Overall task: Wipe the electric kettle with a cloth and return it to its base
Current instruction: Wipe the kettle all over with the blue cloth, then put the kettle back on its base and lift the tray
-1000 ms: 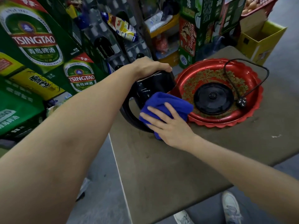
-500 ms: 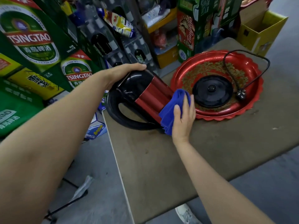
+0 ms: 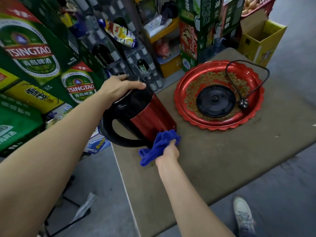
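The red-and-black ribbed electric kettle (image 3: 145,117) is being kept tilted on the brown worktop (image 3: 213,159), at 9 o'clock from the round black power base (image 3: 215,101). Its black lid end is being steadied by the left hand (image 3: 118,88), the grip laid wide over it with fingers extended. The bunched blue microfibre cloth (image 3: 158,146) is being held in the closed grip of the right hand (image 3: 168,153) and pressed against the kettle's lower edge. The base is being carried, apart from the kettle, in the red scalloped metal tray (image 3: 188,88).
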Tool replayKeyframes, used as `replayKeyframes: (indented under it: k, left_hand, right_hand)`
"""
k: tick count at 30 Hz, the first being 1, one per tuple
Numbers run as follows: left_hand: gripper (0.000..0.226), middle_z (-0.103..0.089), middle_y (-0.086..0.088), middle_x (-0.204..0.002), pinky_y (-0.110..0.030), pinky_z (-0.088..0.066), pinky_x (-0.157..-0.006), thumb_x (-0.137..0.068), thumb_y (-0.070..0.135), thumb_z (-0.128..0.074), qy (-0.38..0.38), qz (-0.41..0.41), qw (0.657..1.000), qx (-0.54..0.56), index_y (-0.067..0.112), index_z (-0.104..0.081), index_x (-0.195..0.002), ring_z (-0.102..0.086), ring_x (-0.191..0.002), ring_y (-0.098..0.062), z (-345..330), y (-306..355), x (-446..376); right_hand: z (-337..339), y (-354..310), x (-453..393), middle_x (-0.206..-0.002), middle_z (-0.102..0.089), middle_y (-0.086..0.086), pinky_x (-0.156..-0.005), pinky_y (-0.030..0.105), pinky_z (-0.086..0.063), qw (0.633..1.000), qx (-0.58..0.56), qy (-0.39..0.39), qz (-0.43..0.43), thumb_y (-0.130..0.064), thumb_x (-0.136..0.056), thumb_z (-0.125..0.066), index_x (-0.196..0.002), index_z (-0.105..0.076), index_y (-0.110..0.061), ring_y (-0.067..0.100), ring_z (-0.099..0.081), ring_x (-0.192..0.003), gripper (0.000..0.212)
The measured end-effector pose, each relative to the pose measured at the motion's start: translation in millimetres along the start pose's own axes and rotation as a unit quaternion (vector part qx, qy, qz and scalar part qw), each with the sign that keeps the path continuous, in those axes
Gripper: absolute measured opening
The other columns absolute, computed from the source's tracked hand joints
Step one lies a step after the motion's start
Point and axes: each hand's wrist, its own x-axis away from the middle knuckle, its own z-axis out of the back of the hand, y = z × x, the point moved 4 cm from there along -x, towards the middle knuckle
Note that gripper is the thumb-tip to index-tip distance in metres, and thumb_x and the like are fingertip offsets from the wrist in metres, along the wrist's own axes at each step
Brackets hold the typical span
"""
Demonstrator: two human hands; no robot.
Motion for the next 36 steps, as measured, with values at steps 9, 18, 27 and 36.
replayKeyframes:
  k: [9,18,27,36]
  left_hand:
    - [0.117,-0.032,-0.003,-0.161,-0.058,-0.026,-0.115,-0.055,0.085,-0.062,0.03,-0.144,0.969,-0.197,0.038,-0.027,-0.156,-0.033,-0.145,-0.033,-16.4,-13.9,16.4]
    - [0.115,-0.013,-0.004,-0.168,-0.063,-0.023,-0.113,-0.064,0.095,-0.044,0.082,-0.21,0.923,-0.313,0.04,-0.008,-0.158,-0.019,-0.149,-0.039,-54.6,-28.3,47.2]
    - [0.102,-0.04,0.01,-0.156,-0.045,-0.038,-0.115,-0.07,0.082,-0.061,0.171,-0.165,0.968,0.082,0.036,-0.028,-0.155,-0.041,-0.142,-0.016,-38.4,-101.2,93.1]
    - [0.046,-0.057,0.007,-0.135,-0.021,-0.04,-0.105,-0.1,0.021,-0.059,0.187,-0.129,0.936,0.27,0.029,-0.047,-0.144,-0.054,-0.125,-0.007,-74.5,-159.3,102.1]
  right_hand:
    - [25.7,-43.3,5.9,-0.123,-0.069,0.004,-0.101,0.039,-0.05,0.915,0.334,-0.066,0.218,-0.009,-0.09,-0.068,-0.129,-0.064,-0.022,0.021,-0.066,-0.108,0.041]
    - [85.4,-126.4,30.9,-0.124,-0.069,0.012,-0.062,0.043,-0.061,0.234,0.759,-0.048,0.606,0.002,-0.062,-0.085,-0.109,-0.075,-0.015,0.036,-0.066,-0.112,0.051]
    - [132.2,-199.6,2.5,-0.124,-0.067,0.02,-0.096,0.059,-0.045,0.1,0.845,-0.007,0.525,0.007,-0.053,-0.083,-0.098,-0.076,-0.011,0.046,-0.06,-0.116,0.049]
    - [131.0,-294.6,2.5,-0.121,-0.069,0.019,-0.097,0.052,-0.038,0.067,0.81,0.027,0.582,-0.008,-0.076,-0.045,-0.095,-0.077,-0.01,0.043,-0.061,-0.113,0.037]
